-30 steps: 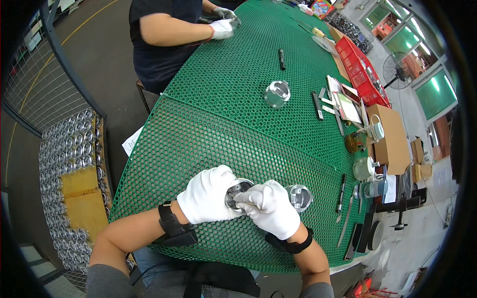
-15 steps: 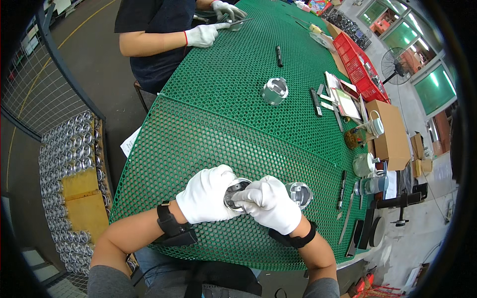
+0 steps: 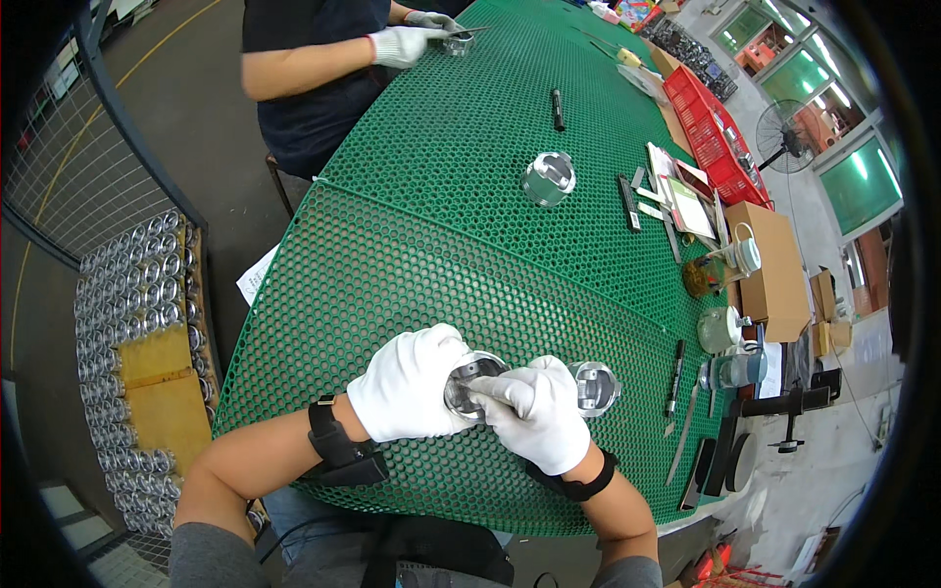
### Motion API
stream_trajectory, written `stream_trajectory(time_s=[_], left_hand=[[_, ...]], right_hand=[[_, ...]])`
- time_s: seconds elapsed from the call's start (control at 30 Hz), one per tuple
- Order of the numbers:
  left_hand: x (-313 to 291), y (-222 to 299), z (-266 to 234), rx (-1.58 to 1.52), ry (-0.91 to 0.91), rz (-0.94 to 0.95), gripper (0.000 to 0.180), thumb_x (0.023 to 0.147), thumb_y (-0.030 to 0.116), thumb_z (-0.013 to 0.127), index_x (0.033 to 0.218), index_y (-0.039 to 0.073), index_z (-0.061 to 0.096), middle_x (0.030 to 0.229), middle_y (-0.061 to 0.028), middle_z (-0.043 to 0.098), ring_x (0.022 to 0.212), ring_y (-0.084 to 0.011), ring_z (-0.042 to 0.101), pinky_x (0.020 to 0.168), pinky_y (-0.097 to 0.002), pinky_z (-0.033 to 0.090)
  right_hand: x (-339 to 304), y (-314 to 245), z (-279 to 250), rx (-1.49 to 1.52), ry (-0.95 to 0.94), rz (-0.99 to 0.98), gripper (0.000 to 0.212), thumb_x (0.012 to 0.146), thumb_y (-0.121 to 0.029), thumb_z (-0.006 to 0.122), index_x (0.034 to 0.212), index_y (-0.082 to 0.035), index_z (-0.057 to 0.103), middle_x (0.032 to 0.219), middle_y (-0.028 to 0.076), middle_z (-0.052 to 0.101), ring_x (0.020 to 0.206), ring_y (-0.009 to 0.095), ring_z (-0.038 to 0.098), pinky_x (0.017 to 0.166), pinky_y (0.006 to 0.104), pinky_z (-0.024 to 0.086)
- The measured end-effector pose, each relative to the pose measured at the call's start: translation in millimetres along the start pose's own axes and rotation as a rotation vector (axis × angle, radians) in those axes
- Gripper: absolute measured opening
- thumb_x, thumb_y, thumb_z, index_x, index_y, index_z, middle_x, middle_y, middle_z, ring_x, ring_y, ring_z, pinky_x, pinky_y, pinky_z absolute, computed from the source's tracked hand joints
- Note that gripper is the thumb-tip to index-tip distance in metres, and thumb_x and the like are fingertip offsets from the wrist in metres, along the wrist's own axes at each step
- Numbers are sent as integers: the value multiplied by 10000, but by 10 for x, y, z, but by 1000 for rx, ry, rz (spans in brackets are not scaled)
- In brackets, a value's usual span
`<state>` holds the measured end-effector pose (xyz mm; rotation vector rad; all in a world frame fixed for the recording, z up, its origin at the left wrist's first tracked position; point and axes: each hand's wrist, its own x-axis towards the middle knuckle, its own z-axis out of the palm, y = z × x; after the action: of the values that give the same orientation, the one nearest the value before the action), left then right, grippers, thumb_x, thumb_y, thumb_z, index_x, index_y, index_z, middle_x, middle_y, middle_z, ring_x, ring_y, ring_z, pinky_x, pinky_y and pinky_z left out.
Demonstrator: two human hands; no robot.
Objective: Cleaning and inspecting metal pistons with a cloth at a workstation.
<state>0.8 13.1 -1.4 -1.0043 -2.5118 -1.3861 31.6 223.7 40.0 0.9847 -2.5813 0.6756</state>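
Note:
My white-gloved left hand (image 3: 414, 385) is wrapped round the side of a silver metal piston (image 3: 473, 370), whose hollow end faces up. At its opening is my gloved right hand (image 3: 541, 412), fingers curled together and tips reaching inside the rim. Whether those fingers pinch something small is hidden. Just right of this hand a second piston (image 3: 596, 388) stands on the green perforated mat (image 3: 392, 284). Farther off, a third piston (image 3: 549, 180) sits by itself on the mat.
Across the table, a co-worker's gloved hand (image 3: 397, 47) works at another metal part. Along the right edge are a marker (image 3: 675, 377), glass jars (image 3: 718, 328), a red crate (image 3: 711, 132) and a cardboard box (image 3: 769, 269). Stacked pistons (image 3: 132, 294) stand at floor level on the left.
My right hand has shifted slightly right and down, its fingers still at the piston's opening. My left hand keeps its hold. The co-worker's hands have moved a little.

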Motion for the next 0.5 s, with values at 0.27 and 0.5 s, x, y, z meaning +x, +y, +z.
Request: stream_trajectory(time_s=[0.27,0.5], left_hand=[[27,38,-44,17,-41,-36,543,623,315,894,1077,94,695,969,-129,637,795,-333,684,688,-426,579],[-4,24,-29,11,-4,1,617,626,354,919,1100,53,665,989,-138,642,800,-328,685,690,-427,577]], right_hand=[[-40,11,57,9,12,46,255,798,-125,811,1016,-151,680,847,-9,684,673,219,615,657,372,466],[-46,74,22,62,-62,41,186,845,-129,780,1005,-148,687,930,-4,753,741,218,666,699,371,492]])
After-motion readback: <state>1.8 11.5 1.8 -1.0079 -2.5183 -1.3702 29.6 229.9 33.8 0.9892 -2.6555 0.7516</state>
